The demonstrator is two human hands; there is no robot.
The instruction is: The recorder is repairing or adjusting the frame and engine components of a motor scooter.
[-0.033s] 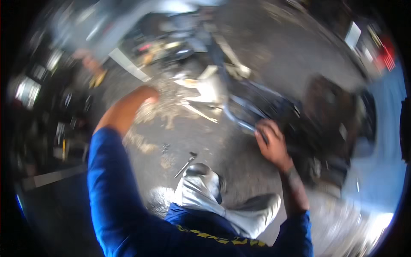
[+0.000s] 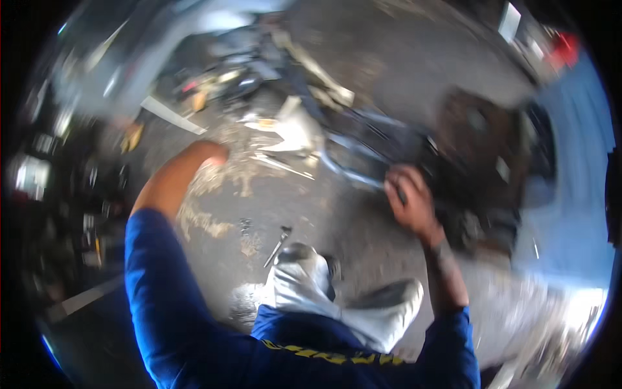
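Note:
My left hand [image 2: 212, 153] is stretched out over the dusty floor, left of a bright white piece [image 2: 295, 133]. Its fingers are hidden and smeared, so its grip does not show. My right hand [image 2: 413, 200] is closed, its fingers curled around something small and dark that I cannot make out. It is at the near end of a bent blue-grey tube [image 2: 356, 176]; whether the two touch is unclear. A ratchet-like metal tool [image 2: 277, 246] lies on the floor beside my knee.
A pale strip [image 2: 173, 115] lies at the far left, near a pile of blurred parts [image 2: 240, 81]. At right are a brown rusty block [image 2: 478, 129] and a light blue panel [image 2: 570, 175]. Dark clutter [image 2: 78, 194] lines the left side.
The view has swung a little, so the floor and the things on it appear shifted, mostly to the left. Both hands keep nearly the same pose.

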